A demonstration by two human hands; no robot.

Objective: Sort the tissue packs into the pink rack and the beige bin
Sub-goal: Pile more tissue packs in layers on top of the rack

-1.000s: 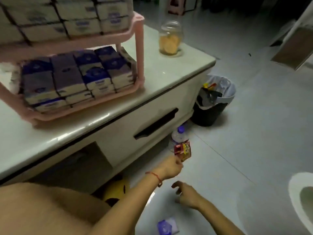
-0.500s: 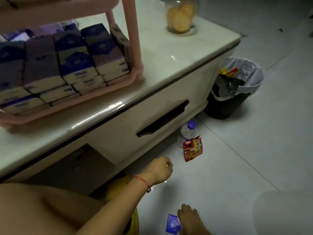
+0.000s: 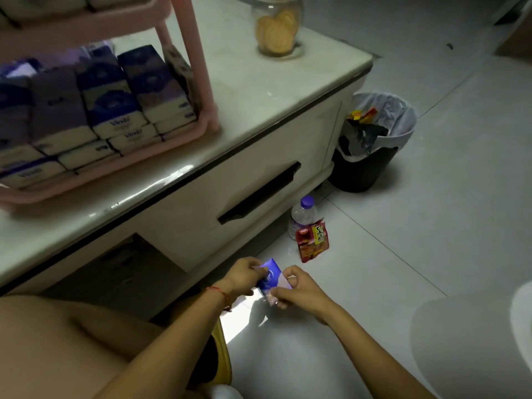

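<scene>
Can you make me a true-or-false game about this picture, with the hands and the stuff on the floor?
1. The left hand and right hand both hold one blue tissue pack. True.
2. A red snack packet stands in front of a water bottle on the floor. True.
3. The biscuit jar stands on the floor. False: it stands on the cabinet top.
4. The pink rack has a bare lower shelf. False: stacked packs sit on it.
</scene>
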